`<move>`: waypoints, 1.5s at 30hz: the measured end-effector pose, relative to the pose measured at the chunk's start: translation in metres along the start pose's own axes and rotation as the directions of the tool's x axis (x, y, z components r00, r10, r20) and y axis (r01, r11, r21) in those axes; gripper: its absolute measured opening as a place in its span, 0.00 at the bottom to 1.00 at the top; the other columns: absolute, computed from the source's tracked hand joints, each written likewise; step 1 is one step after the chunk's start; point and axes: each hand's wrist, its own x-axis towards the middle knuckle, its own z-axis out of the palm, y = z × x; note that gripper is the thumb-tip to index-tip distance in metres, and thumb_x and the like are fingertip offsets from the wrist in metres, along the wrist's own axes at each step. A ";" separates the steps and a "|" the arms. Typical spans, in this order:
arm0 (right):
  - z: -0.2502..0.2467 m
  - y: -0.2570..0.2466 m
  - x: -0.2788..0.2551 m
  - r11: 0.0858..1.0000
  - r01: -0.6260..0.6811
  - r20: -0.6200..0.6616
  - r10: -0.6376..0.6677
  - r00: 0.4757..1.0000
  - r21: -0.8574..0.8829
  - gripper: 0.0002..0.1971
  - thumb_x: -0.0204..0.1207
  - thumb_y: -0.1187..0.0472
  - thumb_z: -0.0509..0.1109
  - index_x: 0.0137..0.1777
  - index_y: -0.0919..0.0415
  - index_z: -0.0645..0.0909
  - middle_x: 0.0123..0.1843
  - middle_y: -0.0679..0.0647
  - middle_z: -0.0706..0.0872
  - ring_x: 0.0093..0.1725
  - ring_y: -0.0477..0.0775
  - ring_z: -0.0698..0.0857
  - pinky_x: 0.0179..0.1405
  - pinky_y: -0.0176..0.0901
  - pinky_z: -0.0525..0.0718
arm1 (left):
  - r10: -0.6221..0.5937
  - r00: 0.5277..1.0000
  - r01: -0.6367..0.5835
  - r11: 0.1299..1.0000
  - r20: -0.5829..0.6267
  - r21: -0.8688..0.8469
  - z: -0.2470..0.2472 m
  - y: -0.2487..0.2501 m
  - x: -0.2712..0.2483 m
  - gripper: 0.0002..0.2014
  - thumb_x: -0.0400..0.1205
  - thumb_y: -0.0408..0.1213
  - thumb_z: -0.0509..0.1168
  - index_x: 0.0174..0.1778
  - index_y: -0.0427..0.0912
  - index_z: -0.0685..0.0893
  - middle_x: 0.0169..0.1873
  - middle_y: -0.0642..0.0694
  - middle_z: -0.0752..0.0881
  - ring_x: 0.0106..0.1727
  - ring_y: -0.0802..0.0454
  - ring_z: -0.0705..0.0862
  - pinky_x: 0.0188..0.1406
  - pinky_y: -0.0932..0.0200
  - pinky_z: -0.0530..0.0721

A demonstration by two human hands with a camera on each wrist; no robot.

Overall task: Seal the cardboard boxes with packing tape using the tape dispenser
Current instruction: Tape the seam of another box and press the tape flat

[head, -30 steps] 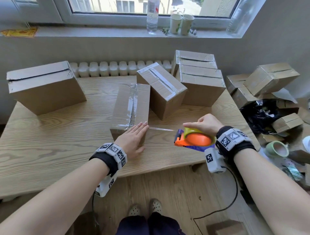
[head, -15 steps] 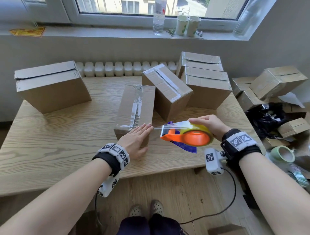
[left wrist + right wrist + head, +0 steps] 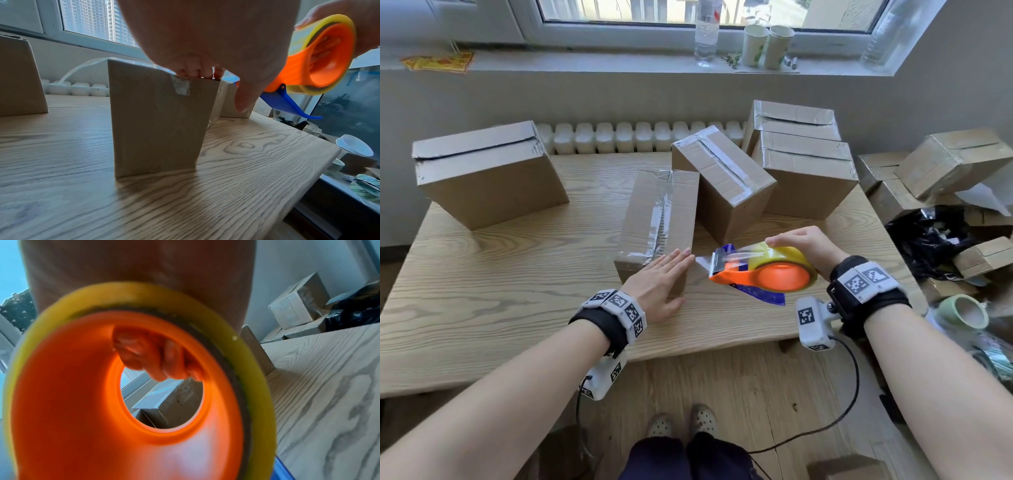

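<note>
Head view, left hand: the left hand (image 3: 659, 284) lies flat, fingers straight and together, pressed on the near top edge of the middle box (image 3: 659, 219), which stands at the centre of the tabletop (image 3: 482, 291).
Head view, right hand: at three o'clock of that box, the right hand (image 3: 806, 245) curls over the yellow tape roll of the tape dispenser (image 3: 763, 275), holding it above the tabletop (orange body, blue flap underneath).
Head view, tape: a clear strip of tape (image 3: 702, 262) runs from the dispenser's toothed end to the left fingertips.
Head view, other boxes: a taped box (image 3: 722, 181) leans at one o'clock of the middle box, a large box (image 3: 486, 174) sits at ten o'clock, and two stacked boxes (image 3: 803, 164) stand at two o'clock.
Head view, surroundings: paper cups (image 3: 767, 44) and a bottle (image 3: 706, 32) stand on the windowsill at twelve o'clock; more cartons (image 3: 948, 164) are piled off the tabletop at three o'clock.
Left wrist view: fingertips (image 3: 193, 71) touch the top edge of the middle box (image 3: 156, 123) right over a patch of tape; the thumb hangs free beside it, and the tape dispenser (image 3: 312, 65) hovers at two o'clock.
Right wrist view: the tape dispenser (image 3: 127, 394) fills the frame (blurred); fingers (image 3: 152, 356) hook through the orange core, gripping it.
</note>
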 end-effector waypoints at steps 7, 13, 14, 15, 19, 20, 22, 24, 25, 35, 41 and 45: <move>-0.002 -0.002 0.005 0.993 0.001 0.013 0.000 1.000 -0.115 0.26 0.62 0.52 0.79 0.50 0.76 0.87 0.56 0.75 0.84 0.45 0.54 0.79 0.47 0.46 0.74 | 0.001 1.000 -0.001 1.000 0.015 -0.002 0.000 -0.001 0.001 0.40 0.80 0.46 0.62 0.83 0.46 0.45 0.83 0.51 0.45 0.80 0.61 0.39 0.79 0.64 0.37; -0.005 -0.001 0.003 0.999 -0.019 0.047 0.021 0.999 -0.031 0.20 0.54 0.51 0.78 0.42 0.64 0.90 0.47 0.61 0.88 0.46 0.53 0.84 0.53 0.48 0.80 | -0.007 1.000 0.007 1.000 0.009 0.000 0.001 0.000 0.000 0.40 0.81 0.47 0.62 0.83 0.48 0.44 0.83 0.52 0.44 0.80 0.61 0.40 0.80 0.63 0.38; -0.002 -0.003 0.002 1.000 -0.009 0.070 0.008 0.997 0.015 0.12 0.59 0.56 0.77 0.41 0.61 0.89 0.50 0.60 0.88 0.47 0.52 0.85 0.55 0.46 0.81 | -0.009 1.000 0.009 1.000 0.012 0.000 0.001 0.000 0.000 0.40 0.81 0.47 0.62 0.83 0.48 0.44 0.83 0.52 0.44 0.81 0.60 0.40 0.80 0.62 0.39; 0.001 -0.003 0.002 0.998 -0.002 0.084 -0.003 0.996 0.060 0.06 0.63 0.60 0.76 0.40 0.60 0.88 0.51 0.57 0.88 0.47 0.49 0.85 0.55 0.42 0.81 | -0.011 1.000 0.011 1.000 0.016 -0.002 0.000 0.000 -0.001 0.40 0.81 0.47 0.62 0.83 0.48 0.44 0.83 0.52 0.44 0.81 0.59 0.41 0.80 0.62 0.40; 0.005 -0.003 0.005 0.983 -0.008 0.084 -0.007 0.996 0.183 0.13 0.56 0.59 0.71 0.41 0.60 0.86 0.44 0.48 0.89 0.43 0.44 0.86 0.46 0.36 0.81 | -0.017 1.000 0.017 1.000 0.020 -0.022 -0.003 0.001 0.000 0.39 0.81 0.45 0.62 0.83 0.47 0.45 0.82 0.52 0.44 0.82 0.58 0.41 0.80 0.62 0.39; 0.005 -0.003 0.006 0.982 -0.014 0.088 -0.003 0.996 0.191 0.13 0.56 0.58 0.71 0.42 0.60 0.87 0.41 0.48 0.90 0.41 0.45 0.86 0.46 0.37 0.81 | -0.017 1.000 0.018 1.000 0.018 -0.023 -0.003 0.001 0.000 0.39 0.81 0.45 0.62 0.83 0.47 0.45 0.82 0.52 0.44 0.82 0.57 0.41 0.80 0.62 0.39; 0.007 -0.003 0.005 0.982 -0.019 0.101 -0.001 0.995 0.189 0.13 0.56 0.57 0.71 0.41 0.60 0.87 0.35 0.46 0.90 0.38 0.45 0.86 0.45 0.39 0.80 | -0.019 1.000 0.019 1.000 0.013 -0.024 -0.002 0.001 0.000 0.39 0.81 0.45 0.62 0.83 0.48 0.45 0.83 0.52 0.44 0.82 0.57 0.42 0.80 0.61 0.40; 0.008 -0.004 0.004 0.982 -0.010 0.095 -0.009 0.995 0.187 0.14 0.56 0.57 0.71 0.41 0.60 0.87 0.33 0.45 0.90 0.38 0.46 0.86 0.44 0.40 0.80 | -0.023 1.000 0.024 0.999 0.012 -0.025 -0.001 0.002 0.000 0.40 0.81 0.46 0.62 0.82 0.48 0.44 0.82 0.52 0.44 0.82 0.58 0.41 0.81 0.61 0.41; 0.008 -0.004 0.005 0.980 -0.004 0.083 -0.013 0.996 0.198 0.14 0.56 0.57 0.70 0.41 0.60 0.87 0.32 0.45 0.90 0.39 0.48 0.85 0.43 0.40 0.80 | -0.025 1.000 0.026 0.999 0.013 -0.025 -0.001 0.002 0.000 0.40 0.81 0.46 0.62 0.82 0.48 0.44 0.82 0.52 0.44 0.82 0.57 0.42 0.81 0.61 0.41; 0.018 -0.010 0.007 0.982 0.155 0.049 -0.162 0.986 0.109 0.27 0.51 0.45 0.79 0.32 0.73 0.82 0.31 0.61 0.72 0.32 0.57 0.72 0.32 0.41 0.69 | -0.062 0.997 0.062 0.998 0.036 -0.024 -0.005 0.006 0.005 0.40 0.81 0.46 0.63 0.83 0.48 0.45 0.83 0.51 0.45 0.83 0.55 0.43 0.80 0.61 0.40; 0.009 -0.026 0.022 0.892 0.198 -0.137 -0.154 0.979 0.407 0.21 0.49 0.51 0.81 0.40 0.63 0.91 0.43 0.63 0.90 0.44 0.58 0.84 0.52 0.50 0.82 | -0.025 0.998 0.020 0.996 0.062 0.084 -0.004 0.007 0.004 0.37 0.80 0.46 0.63 0.82 0.50 0.51 0.83 0.47 0.41 0.83 0.51 0.41 0.77 0.63 0.35; -0.003 -0.046 0.022 0.936 0.269 -0.168 -0.235 0.957 0.226 0.14 0.51 0.48 0.76 0.34 0.56 0.92 0.40 0.58 0.89 0.44 0.54 0.84 0.50 0.47 0.79 | -0.007 0.997 0.003 0.999 0.081 0.052 -0.004 0.005 0.005 0.41 0.79 0.47 0.63 0.83 0.50 0.45 0.82 0.50 0.39 0.80 0.58 0.36 0.76 0.65 0.33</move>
